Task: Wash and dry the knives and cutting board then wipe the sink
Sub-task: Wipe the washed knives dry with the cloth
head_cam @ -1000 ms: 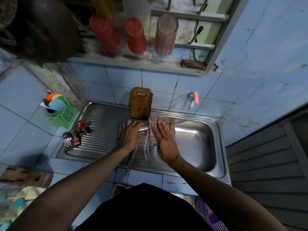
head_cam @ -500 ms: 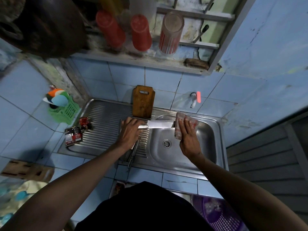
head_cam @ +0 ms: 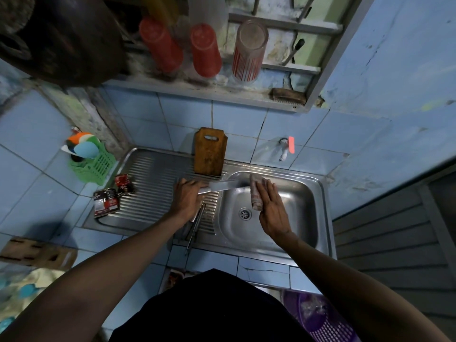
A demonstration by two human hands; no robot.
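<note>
Left hand [head_cam: 188, 197] grips handle of broad steel knife [head_cam: 222, 186], blade reaching right over stainless steel sink basin [head_cam: 303, 193]. Right hand [head_cam: 271, 208], fingers straight, wraps folded reddish cloth [head_cam: 256, 193] round blade tip. Brown wooden cutting board [head_cam: 209, 151] leans upright against blue tiled wall at far edge of ribbed draining board [head_cam: 153, 183]. More knives [head_cam: 195, 225] lie on draining board near left wrist.
</note>
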